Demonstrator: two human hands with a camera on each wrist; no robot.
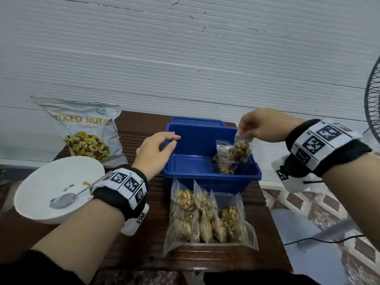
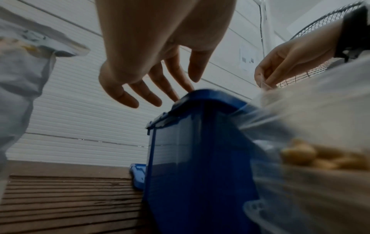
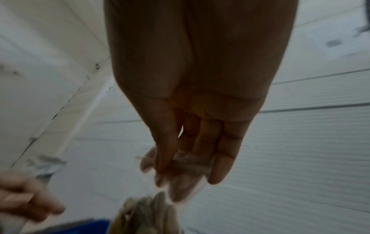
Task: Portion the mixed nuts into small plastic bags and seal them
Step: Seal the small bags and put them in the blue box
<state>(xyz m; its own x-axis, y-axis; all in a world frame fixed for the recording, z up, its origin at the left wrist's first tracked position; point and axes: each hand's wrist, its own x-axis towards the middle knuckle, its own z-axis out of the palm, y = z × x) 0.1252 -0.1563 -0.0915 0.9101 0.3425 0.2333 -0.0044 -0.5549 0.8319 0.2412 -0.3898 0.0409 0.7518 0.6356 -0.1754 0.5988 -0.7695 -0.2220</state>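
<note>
A small clear plastic bag of mixed nuts [image 1: 241, 150] was pinched by its top in the right hand [image 1: 264, 125] over the blue plastic box [image 1: 207, 177]; the left hand [image 1: 153, 153], spread loosely, was held empty near the box's left rim.

Blue bin [image 1: 207, 167]; white bowl [image 1: 41, 182]; dark brown slatted table [image 1: 139, 239]; black-white checkered wristbands [image 1: 320, 145]

Stood on a dark slatted wooden table [image 1: 131, 245] before a white ribbed wall [image 1: 185, 58]. At the right edge, a black wire fan guard [image 1: 372, 103]; below it, a black cable [image 1: 320, 239] over patterned floor tiles [image 1: 329, 202].
</note>
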